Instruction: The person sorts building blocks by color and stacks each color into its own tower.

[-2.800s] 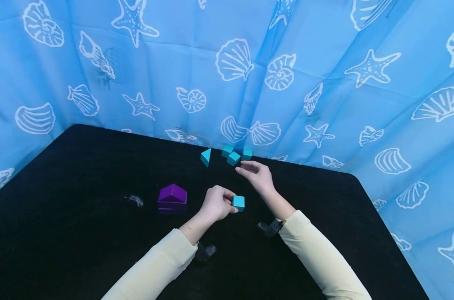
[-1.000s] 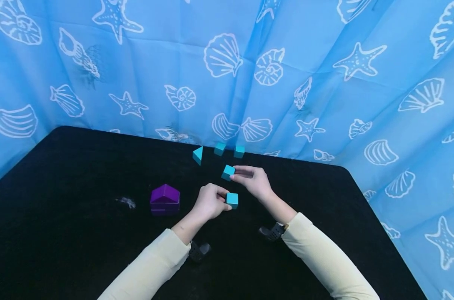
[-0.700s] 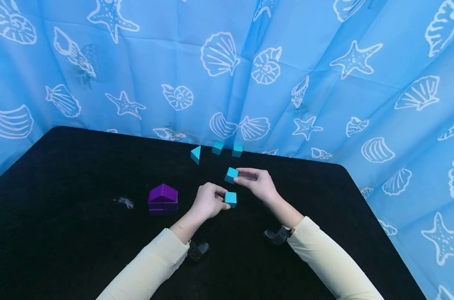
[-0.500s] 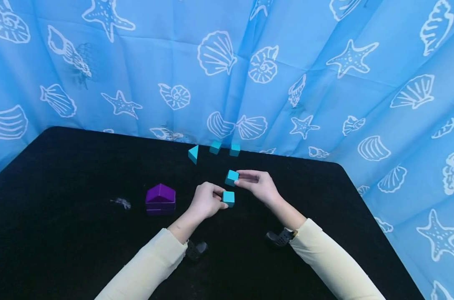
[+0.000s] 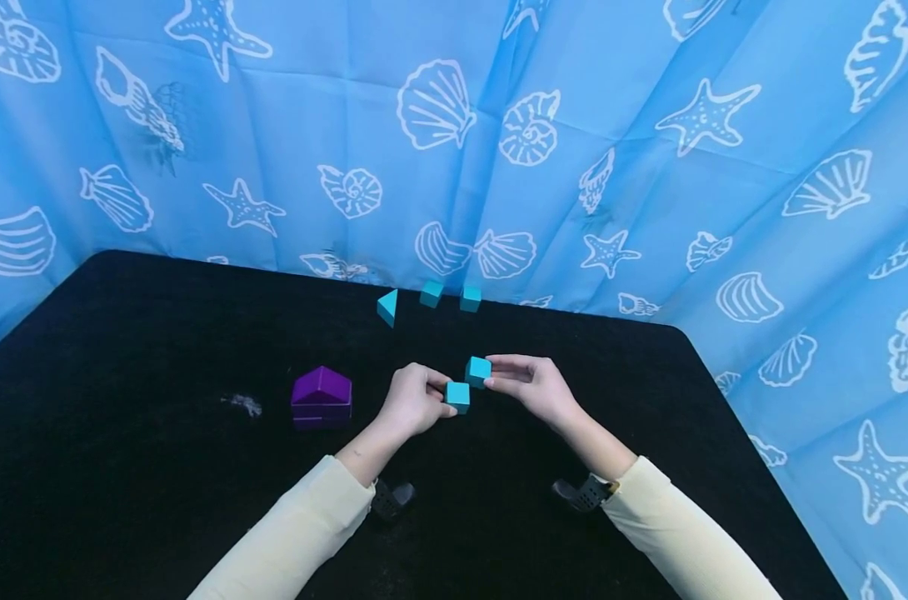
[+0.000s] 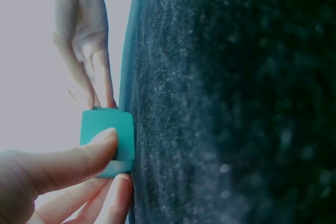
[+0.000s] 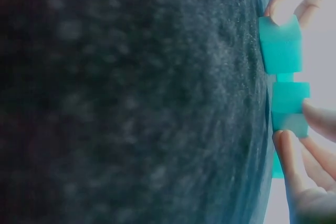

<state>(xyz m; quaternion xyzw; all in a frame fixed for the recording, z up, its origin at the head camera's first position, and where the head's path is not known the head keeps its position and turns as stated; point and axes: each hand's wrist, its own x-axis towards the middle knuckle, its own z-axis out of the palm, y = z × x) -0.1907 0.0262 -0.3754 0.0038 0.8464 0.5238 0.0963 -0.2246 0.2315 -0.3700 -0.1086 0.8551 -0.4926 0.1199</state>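
My left hand pinches a teal cube between thumb and fingers, low over the black table; the left wrist view shows the thumb across one face of that cube. Just beyond and to the right, my right hand grips a second teal cube by its right side. A small gap separates the two cubes in the right wrist view, where the right hand's cube sits below the left hand's cube. Whether either cube rests on the table is hard to tell.
At the table's far edge lie a teal triangular block and two teal cubes, one left and one right. A purple house-shaped stack of blocks stands on the left. A blue shell-patterned curtain hangs behind.
My right hand has taken a cube from the far group and drawn it nearer, close to the left hand's cube. The left hand keeps its hold. The head view has shifted slightly.
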